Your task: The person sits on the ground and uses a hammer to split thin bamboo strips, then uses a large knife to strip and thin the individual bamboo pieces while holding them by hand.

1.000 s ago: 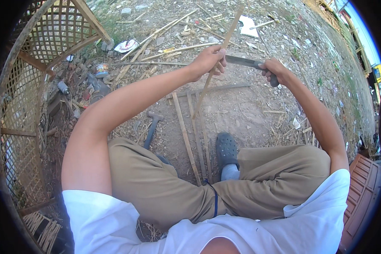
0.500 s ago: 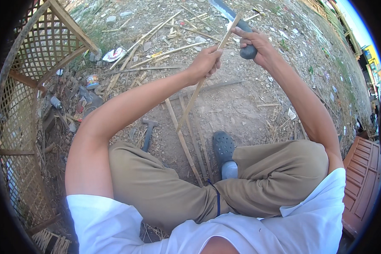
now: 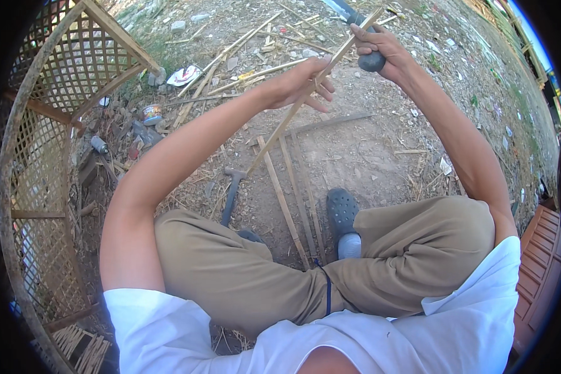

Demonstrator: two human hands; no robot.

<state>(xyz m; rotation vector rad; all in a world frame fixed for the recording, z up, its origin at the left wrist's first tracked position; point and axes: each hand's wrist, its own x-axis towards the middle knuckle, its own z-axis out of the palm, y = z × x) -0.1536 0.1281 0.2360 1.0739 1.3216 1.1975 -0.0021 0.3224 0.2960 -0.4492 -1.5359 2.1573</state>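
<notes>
A machete [image 3: 372, 61] with a dark, knobbed handle is gripped in my right hand [image 3: 388, 52], its blade running out past the upper edge. Fingers of that hand also press against the upper end of a thin bamboo strip [image 3: 285, 122]. The strip slants down to the left, its lower end near the hammer's head. My left hand [image 3: 298, 82] is open beside the strip's middle, fingers spread and the strip crossing between thumb and fingers. Below, several longer wooden strips [image 3: 279, 190] lie on the ground between my legs.
A hammer [image 3: 232, 196] lies by my left knee. On the left stands a wooden lattice frame [image 3: 62, 115]. Bamboo pieces [image 3: 230, 53], a small tub [image 3: 151, 115] and litter are scattered over the dirt. A reddish-brown panelled piece [image 3: 542, 262] sits at the right.
My left hand has loosened from the strip and spread its fingers. The strip's lower end has swung left, toward the hammer. My right hand still holds the machete; the view has shifted slightly.
</notes>
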